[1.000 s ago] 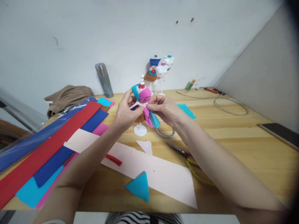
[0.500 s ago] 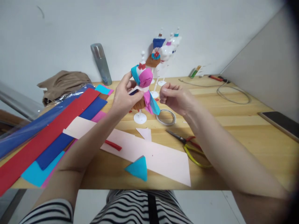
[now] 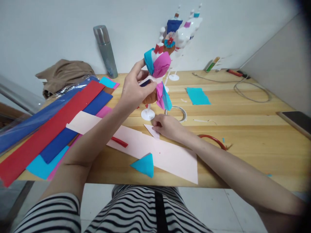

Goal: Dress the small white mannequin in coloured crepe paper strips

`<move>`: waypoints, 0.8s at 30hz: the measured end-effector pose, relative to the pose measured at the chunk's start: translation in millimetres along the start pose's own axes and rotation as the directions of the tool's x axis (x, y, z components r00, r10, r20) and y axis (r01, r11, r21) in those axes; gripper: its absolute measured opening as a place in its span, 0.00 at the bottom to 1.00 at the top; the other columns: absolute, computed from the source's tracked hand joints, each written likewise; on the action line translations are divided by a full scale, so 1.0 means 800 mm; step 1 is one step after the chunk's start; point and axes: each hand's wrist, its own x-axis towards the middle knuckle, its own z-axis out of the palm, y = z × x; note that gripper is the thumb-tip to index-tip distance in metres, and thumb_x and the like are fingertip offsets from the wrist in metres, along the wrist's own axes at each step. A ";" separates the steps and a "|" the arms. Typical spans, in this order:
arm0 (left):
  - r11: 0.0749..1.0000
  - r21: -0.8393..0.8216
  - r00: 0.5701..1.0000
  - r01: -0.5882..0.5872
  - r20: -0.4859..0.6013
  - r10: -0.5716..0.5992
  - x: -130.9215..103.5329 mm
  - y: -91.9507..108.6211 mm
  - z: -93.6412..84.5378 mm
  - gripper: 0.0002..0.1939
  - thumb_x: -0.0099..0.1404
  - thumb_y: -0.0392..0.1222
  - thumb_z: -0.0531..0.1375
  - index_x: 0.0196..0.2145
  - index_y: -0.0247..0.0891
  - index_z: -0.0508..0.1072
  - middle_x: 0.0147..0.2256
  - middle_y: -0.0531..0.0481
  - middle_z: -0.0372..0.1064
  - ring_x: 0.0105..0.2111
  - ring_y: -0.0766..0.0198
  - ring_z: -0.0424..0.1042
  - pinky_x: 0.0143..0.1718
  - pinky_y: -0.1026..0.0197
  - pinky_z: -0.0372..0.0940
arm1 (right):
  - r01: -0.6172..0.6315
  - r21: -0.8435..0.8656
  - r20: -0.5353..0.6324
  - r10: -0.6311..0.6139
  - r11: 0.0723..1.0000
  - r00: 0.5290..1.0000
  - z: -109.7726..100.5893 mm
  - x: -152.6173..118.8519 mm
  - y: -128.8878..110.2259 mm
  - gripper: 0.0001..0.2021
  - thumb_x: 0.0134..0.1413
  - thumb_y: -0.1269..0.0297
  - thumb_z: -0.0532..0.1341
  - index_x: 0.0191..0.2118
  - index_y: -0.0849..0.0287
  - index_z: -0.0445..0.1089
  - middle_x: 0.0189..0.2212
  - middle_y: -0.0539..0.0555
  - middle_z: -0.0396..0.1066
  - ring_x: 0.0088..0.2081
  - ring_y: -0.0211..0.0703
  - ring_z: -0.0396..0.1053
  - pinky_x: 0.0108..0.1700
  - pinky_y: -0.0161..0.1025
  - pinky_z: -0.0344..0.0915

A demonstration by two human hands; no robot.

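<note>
My left hand (image 3: 136, 85) is closed round the middle of a small dress form (image 3: 162, 64) wrapped in pink, turquoise and brown paper, its white round base (image 3: 147, 114) below. Low over the table, my right hand (image 3: 167, 126) has its fingers bunched at the edge of a small pale pink paper triangle (image 3: 152, 131); whether it grips the scrap is hard to tell. Beneath lies a long pale pink sheet (image 3: 175, 158) with a red strip (image 3: 119, 141) and a turquoise triangle (image 3: 145, 165). A tape roll (image 3: 185, 115) lies behind my right hand.
Coloured paper strips (image 3: 53, 129) and a brown cloth (image 3: 64, 74) lie at left, near a grey flask (image 3: 106, 53). More dress forms (image 3: 183, 35) stand behind. At right are a turquoise square (image 3: 198, 96), a cable (image 3: 252, 100), a phone (image 3: 297, 119) and a partly hidden scissors handle (image 3: 213, 138).
My right hand has come down and left, from beside the dress form to the small pink triangle. My left hand still holds the form, now slightly higher and further right. The view has shifted.
</note>
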 end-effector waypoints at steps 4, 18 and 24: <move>1.000 -0.018 1.000 0.003 -0.015 -0.003 -0.001 -0.001 0.001 0.29 0.56 0.26 0.66 0.55 0.39 0.71 0.39 0.50 0.76 0.44 0.57 0.76 0.54 0.52 0.70 | -0.015 0.127 0.061 0.007 0.992 0.998 -0.012 -0.001 0.001 0.12 0.48 0.68 0.67 0.21 0.56 0.63 0.19 0.48 0.65 0.23 0.38 0.60 0.29 0.38 0.53; 0.998 -0.031 0.998 -0.061 0.003 0.061 0.004 -0.016 -0.003 0.31 0.55 0.40 0.67 0.57 0.38 0.68 0.46 0.45 0.78 0.50 0.53 0.77 0.55 0.51 0.70 | 0.067 0.847 0.078 -0.247 0.528 0.966 -0.109 -0.030 -0.058 0.14 0.42 0.58 0.78 0.37 0.54 0.83 0.25 0.49 0.77 0.21 0.33 0.70 0.23 0.30 0.68; 0.995 0.029 0.995 -0.096 -0.037 0.097 0.001 -0.014 -0.002 0.28 0.56 0.42 0.66 0.54 0.36 0.70 0.51 0.41 0.77 0.52 0.53 0.77 0.59 0.50 0.69 | 0.298 0.781 -0.158 -0.289 0.549 0.944 -0.150 -0.012 -0.071 0.12 0.42 0.55 0.78 0.33 0.50 0.82 0.23 0.48 0.75 0.22 0.34 0.68 0.24 0.32 0.67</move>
